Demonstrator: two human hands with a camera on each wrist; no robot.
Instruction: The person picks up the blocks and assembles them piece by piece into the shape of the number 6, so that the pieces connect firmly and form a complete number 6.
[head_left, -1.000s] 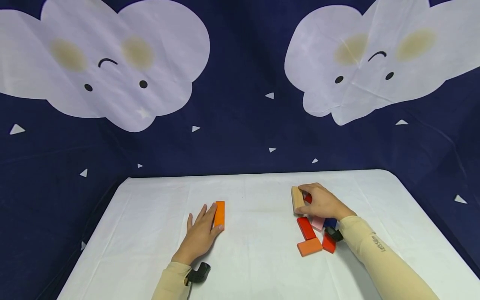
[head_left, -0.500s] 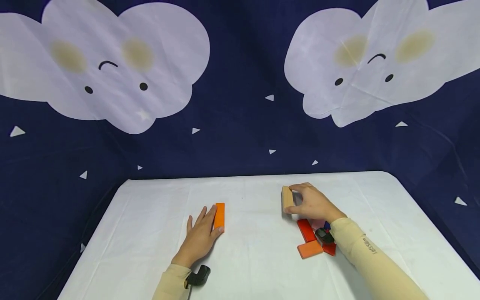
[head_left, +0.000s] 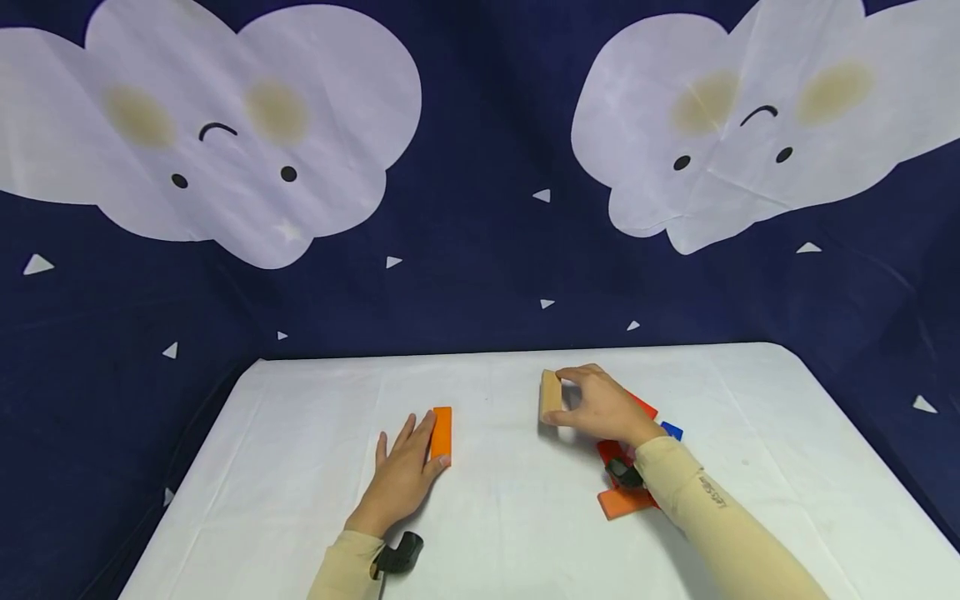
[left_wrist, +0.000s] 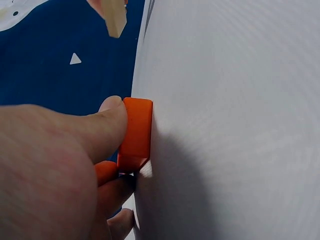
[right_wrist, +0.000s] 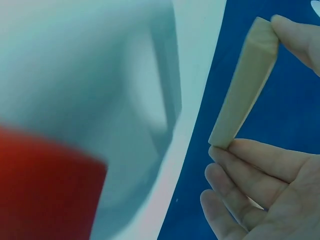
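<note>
1. So, the left hand (head_left: 401, 475) has an orange block (head_left: 443, 437) gripped by its ends, thumb on the near one, a fingertip up by the far one. The block's at roughly 2 o'clock from the middle of that hand, resting on the white counter (head_left: 495, 533).
2. Right hand (head_left: 606, 407) is pinching a wooden block (head_left: 551, 397) between thumb and fingertips, out at 9 o'clock. It's up off the counter, shadow below.
3. Going from the left hand's block, the wooden one is between 2 and 3 o'clock, well apart.
4. Around the right wrist there's a bunch of half-covered blocks: a red block (head_left: 642, 404) at 3 o'clock from that hand, a blue block (head_left: 672, 431) between 3 and 4, a second red block (head_left: 610, 452) near 6, and a second orange block (head_left: 622, 502) between 5 and 6.
5. Right wrist view also has a blurry red chunk (right_wrist: 45, 190) around 8 o'clock; can't tell which block.
6. Behind everything, a dark blue backdrop (head_left: 480, 250) with cartoon clouds (head_left: 330, 92) at 10 and 2 o'clock.
</note>
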